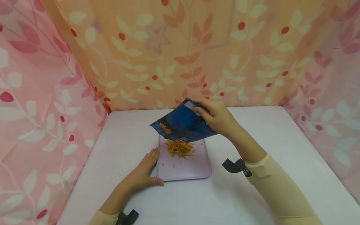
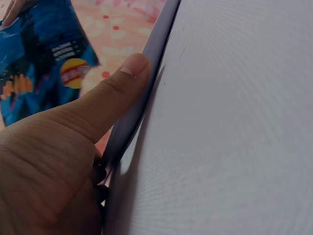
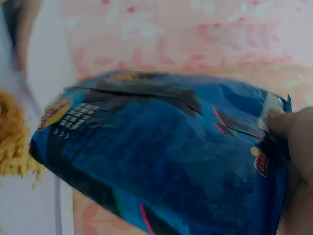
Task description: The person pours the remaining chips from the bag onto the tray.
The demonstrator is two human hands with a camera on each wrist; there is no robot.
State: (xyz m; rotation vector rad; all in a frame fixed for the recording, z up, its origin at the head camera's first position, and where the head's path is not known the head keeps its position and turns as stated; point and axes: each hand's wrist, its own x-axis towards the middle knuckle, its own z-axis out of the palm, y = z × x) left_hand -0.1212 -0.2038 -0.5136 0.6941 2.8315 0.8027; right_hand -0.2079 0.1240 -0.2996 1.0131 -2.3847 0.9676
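My right hand grips a blue chip bag by its upper right end and holds it tilted above the tray. The thumb lies on a pale patch near the bag's end. Beneath the bag, a heap of thin yellow chips lies on a pale lilac tray, partly hidden by the bag; small bits are scattered round it. My left hand rests at the tray's near left corner, fingers extended along the left side. In the left wrist view its thumb lies straight against the tray's rim.
A white cloth covers the table under the tray. Flowered curtains rise behind the table and on both sides. A black strap sits at the right wrist, another black strap at the left.
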